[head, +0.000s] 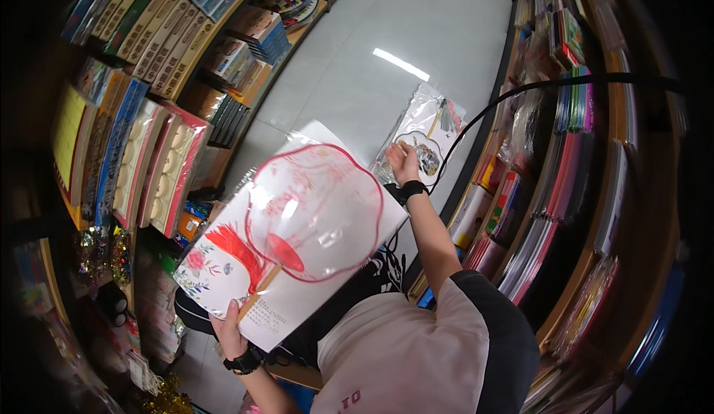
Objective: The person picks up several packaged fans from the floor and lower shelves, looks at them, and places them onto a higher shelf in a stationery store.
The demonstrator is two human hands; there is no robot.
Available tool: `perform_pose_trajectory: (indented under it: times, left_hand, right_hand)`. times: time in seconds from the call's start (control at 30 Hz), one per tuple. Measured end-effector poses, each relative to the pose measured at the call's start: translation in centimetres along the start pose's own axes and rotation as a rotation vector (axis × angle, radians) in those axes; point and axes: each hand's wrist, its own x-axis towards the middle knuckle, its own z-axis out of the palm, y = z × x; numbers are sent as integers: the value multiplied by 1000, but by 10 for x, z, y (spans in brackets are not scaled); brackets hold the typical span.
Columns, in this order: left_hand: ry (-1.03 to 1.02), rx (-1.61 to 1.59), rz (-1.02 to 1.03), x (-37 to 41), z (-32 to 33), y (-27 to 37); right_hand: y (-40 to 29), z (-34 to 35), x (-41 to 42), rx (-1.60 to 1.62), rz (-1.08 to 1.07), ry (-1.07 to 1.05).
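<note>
My left hand (227, 327) grips the lower left corner of a clear-wrapped round fan (334, 213) on a white backing card. The fan has a scalloped pink rim, a wooden handle (259, 293) and a red tassel (237, 249); painted flowers decorate one end of the card. Beyond that pack, a second wrapped fan (427, 160) with a dark painted motif lies on the grey floor. Over its near left side is my right hand (404, 163), fingers apart and holding nothing; whether it touches the wrapper I cannot tell.
Shelves of boxed goods (162, 40) line the left side. On the right, a long shelf holds folders and plastic-sleeved items (544, 180). A black cable (516, 88) arcs across from the right, down past my right wrist. Tinsel (167, 394) lies at lower left.
</note>
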Motion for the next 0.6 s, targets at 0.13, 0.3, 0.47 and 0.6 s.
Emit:
perform_pose_trajectory:
  times: [0.13,0.3,0.47,0.6]
  left_hand:
    - [69,43,-8,1,36,-8]
    - [252,89,29,-12,45,-15]
    - [341,73,82,-17,25,-10]
    - [398,30,88,-26,20,-10]
  right_hand:
    - [-14,-115,47,-1062,-634,615]
    - [-25,-147,42,-1312,-413,897]
    - [-33,-175,76,-1317,-178,874]
    - [-37,-178,90,-1348,-99,839]
